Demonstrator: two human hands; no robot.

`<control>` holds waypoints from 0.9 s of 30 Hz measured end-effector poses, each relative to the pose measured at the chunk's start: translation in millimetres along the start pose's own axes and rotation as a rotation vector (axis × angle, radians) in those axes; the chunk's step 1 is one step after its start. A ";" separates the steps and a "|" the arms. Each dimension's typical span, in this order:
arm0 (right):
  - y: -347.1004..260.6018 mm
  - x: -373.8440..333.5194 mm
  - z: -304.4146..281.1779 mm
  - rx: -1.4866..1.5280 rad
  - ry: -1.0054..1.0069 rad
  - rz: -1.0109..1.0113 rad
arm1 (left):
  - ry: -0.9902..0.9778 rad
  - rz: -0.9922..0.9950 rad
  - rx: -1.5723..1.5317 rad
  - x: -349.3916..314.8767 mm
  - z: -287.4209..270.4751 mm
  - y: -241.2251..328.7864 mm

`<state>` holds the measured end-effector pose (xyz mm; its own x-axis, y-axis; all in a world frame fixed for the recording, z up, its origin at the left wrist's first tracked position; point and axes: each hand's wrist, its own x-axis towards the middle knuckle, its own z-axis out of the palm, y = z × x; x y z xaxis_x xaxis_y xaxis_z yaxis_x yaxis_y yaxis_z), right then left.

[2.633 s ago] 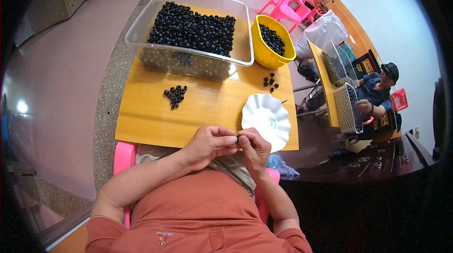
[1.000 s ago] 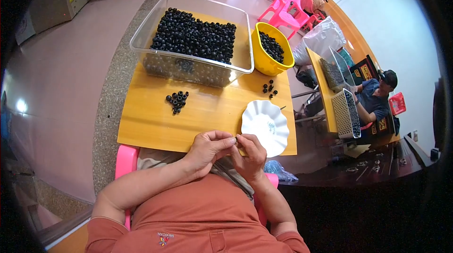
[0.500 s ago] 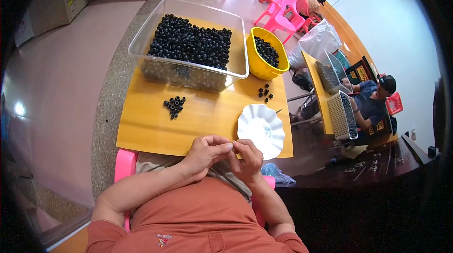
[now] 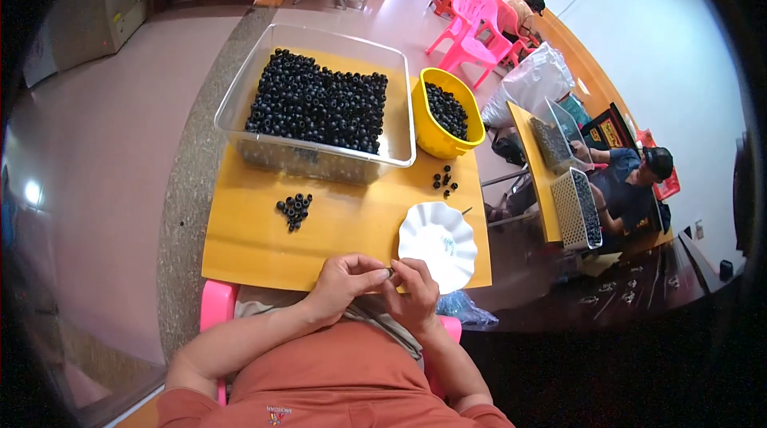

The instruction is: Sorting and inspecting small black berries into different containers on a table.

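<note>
My left hand (image 4: 348,288) and my right hand (image 4: 413,292) meet in front of me at the table's near edge. Thumbs and fingers of both are closed in a pinch around a small dark bead-like piece (image 4: 390,272), mostly hidden by the fingertips. Just beyond my right hand lies a white scalloped plate (image 4: 435,224), with a thin dark stick at its far right rim. A loose cluster of black bead-like pieces (image 4: 295,211) rests on the yellow tabletop (image 4: 240,252), ahead of my left hand. A smaller group of the pieces (image 4: 444,180) sits beyond the plate.
A large clear plastic bin (image 4: 319,148) full of black pieces stands at the table's far side. Right of it is a yellow tub (image 4: 447,144) of similar pieces. Pink chairs (image 4: 475,25) stand farther back. At right, another person (image 4: 627,184) works beside a white perforated basket (image 4: 569,212).
The whole scene sits slightly lower in the picture. Both hands remain together, and a dark piece now shows between the fingertips where little was visible before.
</note>
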<state>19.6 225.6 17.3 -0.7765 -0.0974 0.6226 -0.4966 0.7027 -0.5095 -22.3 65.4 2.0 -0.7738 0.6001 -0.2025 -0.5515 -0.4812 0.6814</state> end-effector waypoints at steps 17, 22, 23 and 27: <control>135.3 213.8 -70.2 0.043 0.240 0.263 | 0.169 0.164 0.533 10.7 -10.9 22.0; 173.3 243.1 -57.2 0.000 0.308 0.186 | 0.171 0.128 0.532 10.4 -12.3 24.7; 189.5 244.8 -57.0 -0.178 0.297 0.154 | 0.175 0.139 0.555 10.9 -12.7 25.2; 227.6 248.7 -61.2 -0.347 0.035 0.291 | 0.171 0.159 0.541 11.7 -15.3 29.6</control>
<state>-262.8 404.4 92.5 -0.8483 0.1589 0.5052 -0.0952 0.8926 -0.4407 -52.5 48.5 9.0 -0.8982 0.4138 -0.1481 -0.2217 -0.1357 0.9656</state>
